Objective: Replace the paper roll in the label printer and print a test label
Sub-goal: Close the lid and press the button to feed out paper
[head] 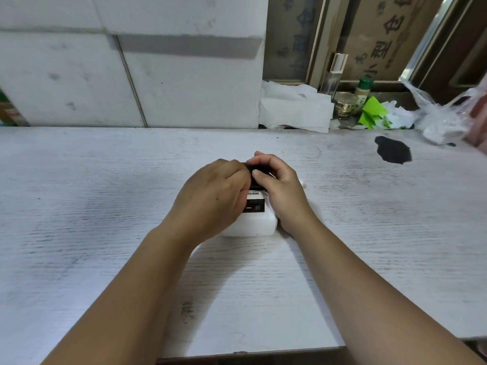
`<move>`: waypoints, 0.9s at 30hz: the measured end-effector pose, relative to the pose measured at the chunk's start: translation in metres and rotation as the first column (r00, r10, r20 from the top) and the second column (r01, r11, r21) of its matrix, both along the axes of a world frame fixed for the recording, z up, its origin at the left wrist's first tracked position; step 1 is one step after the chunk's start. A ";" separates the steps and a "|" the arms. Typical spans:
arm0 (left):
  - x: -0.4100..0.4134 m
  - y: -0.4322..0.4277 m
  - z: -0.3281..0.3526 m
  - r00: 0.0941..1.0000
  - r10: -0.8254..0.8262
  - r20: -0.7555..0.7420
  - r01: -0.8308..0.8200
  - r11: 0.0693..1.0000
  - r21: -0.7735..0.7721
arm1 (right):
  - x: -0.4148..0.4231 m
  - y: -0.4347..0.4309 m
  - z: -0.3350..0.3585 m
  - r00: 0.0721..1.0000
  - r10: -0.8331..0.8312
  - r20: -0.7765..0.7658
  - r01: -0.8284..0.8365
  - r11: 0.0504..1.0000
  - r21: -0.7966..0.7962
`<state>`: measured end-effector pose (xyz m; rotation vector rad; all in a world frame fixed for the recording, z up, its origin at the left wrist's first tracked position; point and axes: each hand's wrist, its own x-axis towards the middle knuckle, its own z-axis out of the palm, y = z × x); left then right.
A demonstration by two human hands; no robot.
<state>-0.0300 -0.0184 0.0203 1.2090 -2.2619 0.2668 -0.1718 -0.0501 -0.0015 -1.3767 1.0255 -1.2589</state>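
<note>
White plastic marks the printer (250, 225), which sits at the centre of the frame on the pale wood-grain table (105, 206). I have both hands on it. My left hand (213, 198) curls over its left side, fingers bent down onto a black part (257, 175) at the top. My right hand (279, 185) closes on that same black part from the right, thumb and fingertips pinched around it. I cannot tell whether this black piece is a lid or a roll holder; the hands cover most of it. Below it a dark label panel (254, 205) with small print shows between my hands.

At the upper right of the frame, well apart from the printer, a dark stain (392, 152) marks the table, and beyond the table edge lie crumpled white paper (292, 106), a green-capped bottle (363, 90) and a clear plastic bag (442, 114).
</note>
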 end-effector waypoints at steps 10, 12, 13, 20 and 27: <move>0.000 -0.002 -0.003 1.000 -0.015 -0.005 0.015 1.000 0.003 | -0.001 -0.002 -0.002 1.000 0.000 0.026 -0.001 1.000 0.025; 0.000 -0.001 -0.003 1.000 -0.011 -0.007 0.011 1.000 0.006 | -0.002 -0.003 -0.002 0.999 0.022 0.030 -0.023 0.999 0.036; 0.000 0.000 -0.002 1.000 -0.015 -0.008 0.015 1.000 0.014 | -0.002 -0.003 -0.002 0.999 0.032 0.033 -0.034 0.998 0.043; -0.002 0.005 0.002 0.997 0.027 -0.075 -0.022 0.997 0.067 | -0.003 -0.002 0.000 0.998 0.063 0.021 -0.065 0.993 0.094; -0.001 0.007 0.003 0.995 0.059 -0.082 -0.054 0.997 0.062 | -0.006 0.000 0.002 0.994 0.075 0.073 -0.083 0.991 0.104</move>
